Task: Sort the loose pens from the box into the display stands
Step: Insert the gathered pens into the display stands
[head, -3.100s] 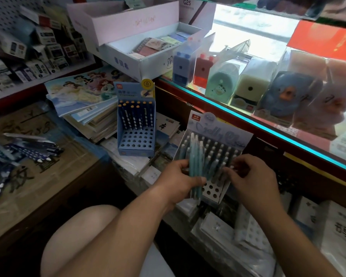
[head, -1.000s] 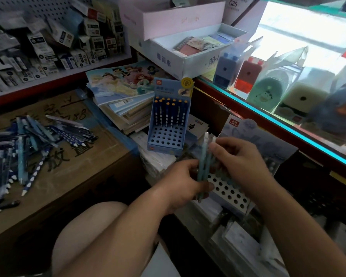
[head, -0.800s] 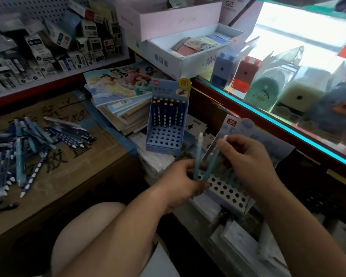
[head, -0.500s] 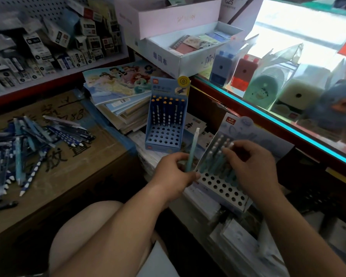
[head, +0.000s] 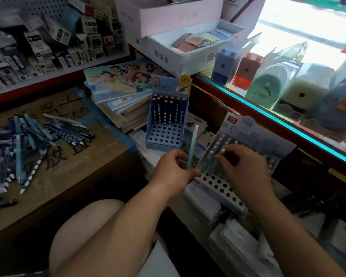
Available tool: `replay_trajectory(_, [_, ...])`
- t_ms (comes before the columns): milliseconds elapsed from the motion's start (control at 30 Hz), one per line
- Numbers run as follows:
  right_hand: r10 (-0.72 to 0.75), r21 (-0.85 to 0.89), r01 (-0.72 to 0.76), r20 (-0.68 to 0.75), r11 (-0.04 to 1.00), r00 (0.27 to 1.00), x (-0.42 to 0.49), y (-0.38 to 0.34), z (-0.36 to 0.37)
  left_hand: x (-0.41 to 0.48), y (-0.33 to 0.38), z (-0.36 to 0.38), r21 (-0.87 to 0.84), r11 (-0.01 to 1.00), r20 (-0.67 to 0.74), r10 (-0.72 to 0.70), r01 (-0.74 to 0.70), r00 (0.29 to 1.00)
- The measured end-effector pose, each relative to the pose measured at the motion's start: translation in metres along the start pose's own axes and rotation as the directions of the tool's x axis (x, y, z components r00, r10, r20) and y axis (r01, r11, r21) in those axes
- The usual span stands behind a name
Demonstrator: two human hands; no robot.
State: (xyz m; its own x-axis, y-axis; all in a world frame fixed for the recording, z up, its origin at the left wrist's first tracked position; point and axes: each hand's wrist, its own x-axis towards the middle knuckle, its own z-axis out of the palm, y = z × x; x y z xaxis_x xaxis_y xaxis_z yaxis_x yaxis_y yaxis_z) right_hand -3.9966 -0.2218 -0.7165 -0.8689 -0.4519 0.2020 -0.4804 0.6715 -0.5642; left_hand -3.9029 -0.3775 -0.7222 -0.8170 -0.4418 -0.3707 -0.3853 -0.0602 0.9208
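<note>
The risks come first. Our left hand [head: 174, 168] pinches a slim teal pen with a white cap [head: 192, 146] low on its barrel, between thumb and curled fingers, so the long upper part stands free. We judge that so low a grip could let the pen swing or slip as it is carried across.

The pale grey-blue cardboard display stand [head: 218, 183] sits tilted on uneven stacks of packets. A hard push into one of its holes could tip it or shake loose the row of teal pens [head: 209, 163] standing in it.

Our right hand [head: 242, 166] lies over that row with its fingers curled down onto the pen tops. We cannot tell whether it pinches one or only steadies them. It also hides some holes, so a pen could go in blind and jam against a neighbour.

The held pen rises from the left hand toward twelve o'clock. The grey-blue stand is just beside that hand at three o'clock. The blue cardboard display stand [head: 164, 134] is near, at twelve o'clock. The heap of loose dark-blue and teal pens [head: 28, 136] lies well apart at nine o'clock, on top of the brown cardboard box [head: 72, 172].
</note>
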Motion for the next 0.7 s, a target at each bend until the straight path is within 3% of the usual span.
replay_trajectory(567, [-0.103, -0.354, 0.092, -0.012, 0.931, 0.995, 0.0044, -0.0060, 0.0075, -0.0009, 0.0006, -0.0002, 0.065, 0.998, -0.018, 0.017, -0.016, 1.000])
replay_trajectory(700, [-0.074, -0.250, 0.078, 0.026, 0.965, 0.997, 0.0058, -0.0014, 0.0041, -0.0024, 0.0025, -0.0003, 0.078, 0.997, -0.001, 0.021, -0.021, 1.000])
